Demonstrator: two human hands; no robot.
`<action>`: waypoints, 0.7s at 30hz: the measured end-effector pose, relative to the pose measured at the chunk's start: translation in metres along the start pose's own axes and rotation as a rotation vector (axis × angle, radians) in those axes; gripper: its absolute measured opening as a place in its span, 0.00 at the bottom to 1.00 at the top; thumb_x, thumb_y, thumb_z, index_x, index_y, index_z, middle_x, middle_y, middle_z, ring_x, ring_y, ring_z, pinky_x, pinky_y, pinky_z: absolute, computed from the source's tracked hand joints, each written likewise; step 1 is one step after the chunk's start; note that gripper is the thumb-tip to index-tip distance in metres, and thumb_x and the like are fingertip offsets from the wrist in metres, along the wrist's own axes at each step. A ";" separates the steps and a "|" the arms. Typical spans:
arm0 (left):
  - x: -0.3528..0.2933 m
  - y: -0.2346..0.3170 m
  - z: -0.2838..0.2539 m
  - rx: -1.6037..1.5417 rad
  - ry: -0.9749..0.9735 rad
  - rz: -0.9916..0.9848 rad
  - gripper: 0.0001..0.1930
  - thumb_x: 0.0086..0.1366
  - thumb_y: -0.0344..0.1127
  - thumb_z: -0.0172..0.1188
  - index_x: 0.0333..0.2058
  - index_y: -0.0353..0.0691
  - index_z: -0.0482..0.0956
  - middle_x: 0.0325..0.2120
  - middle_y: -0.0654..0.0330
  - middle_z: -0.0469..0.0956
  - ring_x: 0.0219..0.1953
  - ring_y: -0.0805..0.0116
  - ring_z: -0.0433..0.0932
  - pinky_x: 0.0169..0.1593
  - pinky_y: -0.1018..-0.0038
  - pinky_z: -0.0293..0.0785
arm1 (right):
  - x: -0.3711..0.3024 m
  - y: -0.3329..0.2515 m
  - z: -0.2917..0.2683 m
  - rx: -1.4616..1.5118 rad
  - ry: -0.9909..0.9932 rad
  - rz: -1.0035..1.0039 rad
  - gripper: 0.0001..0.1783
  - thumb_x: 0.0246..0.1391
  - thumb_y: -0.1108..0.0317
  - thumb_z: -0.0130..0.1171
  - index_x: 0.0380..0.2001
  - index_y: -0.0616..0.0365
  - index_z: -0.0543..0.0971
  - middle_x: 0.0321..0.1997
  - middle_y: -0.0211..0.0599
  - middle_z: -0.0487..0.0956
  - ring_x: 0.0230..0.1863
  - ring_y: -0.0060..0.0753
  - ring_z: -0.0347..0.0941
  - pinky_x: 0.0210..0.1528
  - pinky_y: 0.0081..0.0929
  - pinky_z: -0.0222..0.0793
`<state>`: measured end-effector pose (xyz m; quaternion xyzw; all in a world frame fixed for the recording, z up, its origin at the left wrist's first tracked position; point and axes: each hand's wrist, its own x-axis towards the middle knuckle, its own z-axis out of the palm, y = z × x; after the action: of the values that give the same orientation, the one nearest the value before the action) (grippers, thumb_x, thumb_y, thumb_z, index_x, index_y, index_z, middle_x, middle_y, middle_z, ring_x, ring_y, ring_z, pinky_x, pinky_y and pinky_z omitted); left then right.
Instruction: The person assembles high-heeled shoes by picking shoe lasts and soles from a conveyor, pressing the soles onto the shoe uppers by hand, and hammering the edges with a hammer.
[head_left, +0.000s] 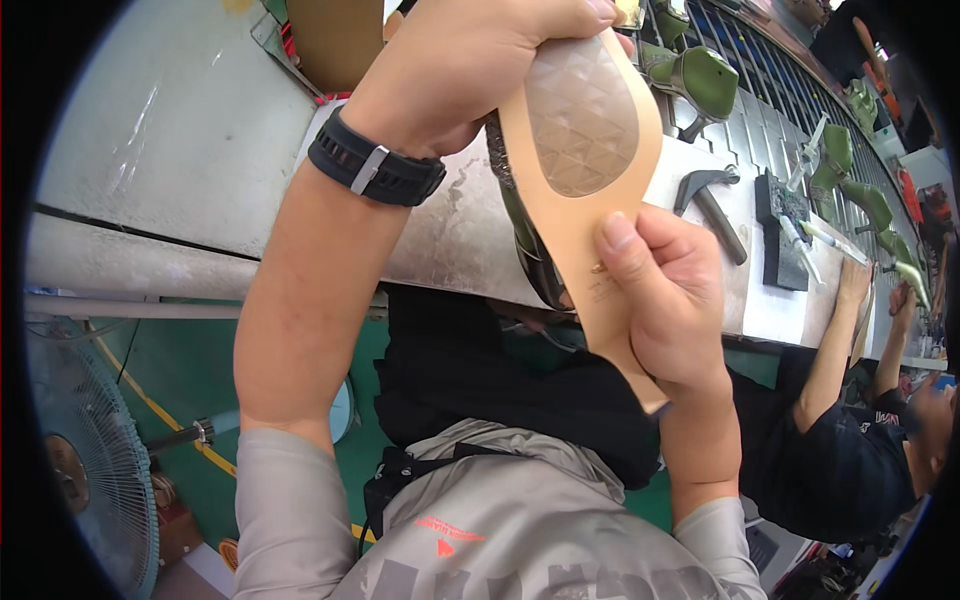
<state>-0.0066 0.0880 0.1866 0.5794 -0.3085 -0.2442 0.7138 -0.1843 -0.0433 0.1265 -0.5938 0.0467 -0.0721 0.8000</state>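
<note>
A tan insole [568, 228] with a clear, quilted-looking forefoot pad [585, 130] is stretched between my two hands over the bench edge. My left hand [490, 55], with a dark watch band on its wrist, grips the wide toe end, its thumb at the top edge. Lower down, my right hand [675, 295] pinches the narrow part, thumb on the face and fingers curled behind. Partly hidden behind the insole is a glossy dark shoe [532, 255]; what supports it does not show.
On the bench [450, 245] to the right lie a hammer [715, 212] and a black block [783, 230] with white-handled tools. Green shoes [705, 82] stand on a slatted rack behind. A co-worker [840, 450] sits at far right; a fan [95, 470] stands lower left.
</note>
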 end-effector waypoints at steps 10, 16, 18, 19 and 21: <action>-0.024 -0.005 -0.031 0.030 -0.017 0.055 0.23 0.78 0.35 0.51 0.63 0.21 0.73 0.57 0.35 0.80 0.60 0.46 0.82 0.65 0.52 0.79 | 0.008 0.005 0.003 -0.514 0.020 -0.396 0.17 0.58 0.64 0.74 0.28 0.62 0.78 0.20 0.36 0.80 0.18 0.34 0.75 0.25 0.31 0.72; -0.012 -0.009 0.027 0.100 -0.207 0.235 0.32 0.83 0.51 0.42 0.65 0.23 0.71 0.67 0.37 0.73 0.71 0.51 0.71 0.76 0.60 0.64 | 0.052 -0.052 -0.022 -0.473 -0.048 -0.393 0.33 0.49 0.56 0.78 0.52 0.69 0.80 0.36 0.43 0.87 0.35 0.35 0.85 0.39 0.32 0.81; -0.006 -0.019 0.035 -0.304 -0.192 0.071 0.35 0.84 0.59 0.42 0.61 0.27 0.78 0.59 0.49 0.81 0.62 0.61 0.80 0.65 0.66 0.76 | 0.064 -0.051 -0.043 -0.312 -0.161 -0.407 0.31 0.52 0.57 0.76 0.51 0.70 0.81 0.34 0.40 0.87 0.35 0.28 0.86 0.36 0.29 0.81; -0.005 -0.034 0.021 -0.440 -0.187 -0.014 0.39 0.83 0.64 0.37 0.61 0.28 0.78 0.56 0.50 0.83 0.62 0.60 0.79 0.67 0.64 0.73 | 0.053 -0.063 -0.054 -0.382 -0.105 -0.253 0.28 0.57 0.60 0.75 0.55 0.67 0.81 0.44 0.38 0.86 0.45 0.24 0.84 0.46 0.23 0.80; -0.012 -0.075 -0.016 -0.451 -0.118 -0.113 0.39 0.82 0.67 0.34 0.60 0.37 0.80 0.59 0.49 0.82 0.66 0.56 0.77 0.70 0.57 0.67 | 0.039 -0.057 -0.081 -0.362 0.086 -0.270 0.30 0.58 0.53 0.74 0.52 0.70 0.82 0.35 0.39 0.86 0.35 0.24 0.85 0.35 0.21 0.80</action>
<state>-0.0024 0.0922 0.1095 0.4062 -0.2542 -0.3801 0.7912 -0.1625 -0.1424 0.1584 -0.7250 0.0130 -0.1944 0.6606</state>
